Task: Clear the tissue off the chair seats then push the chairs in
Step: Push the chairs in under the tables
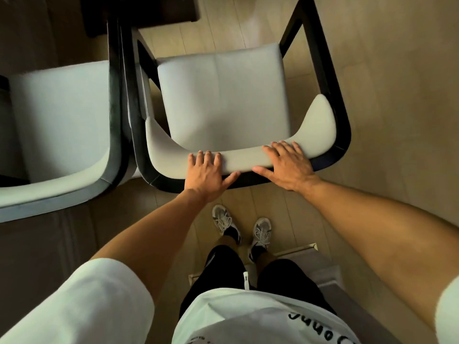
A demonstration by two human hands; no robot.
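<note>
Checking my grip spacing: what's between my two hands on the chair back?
In the head view, only a bare stretch of the chair's padded backrest lies between the left hand and right hand.

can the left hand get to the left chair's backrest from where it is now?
Probably yes. The left hand lies flat on the right chair backrest, holding nothing, and the left chair stands right beside it with nothing between. A short sideways reach should do.

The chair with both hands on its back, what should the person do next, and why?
Probably push the chair forward toward the dark table. Its seat shows no tissue, and the left hand and right hand already rest flat on its backrest.
</note>
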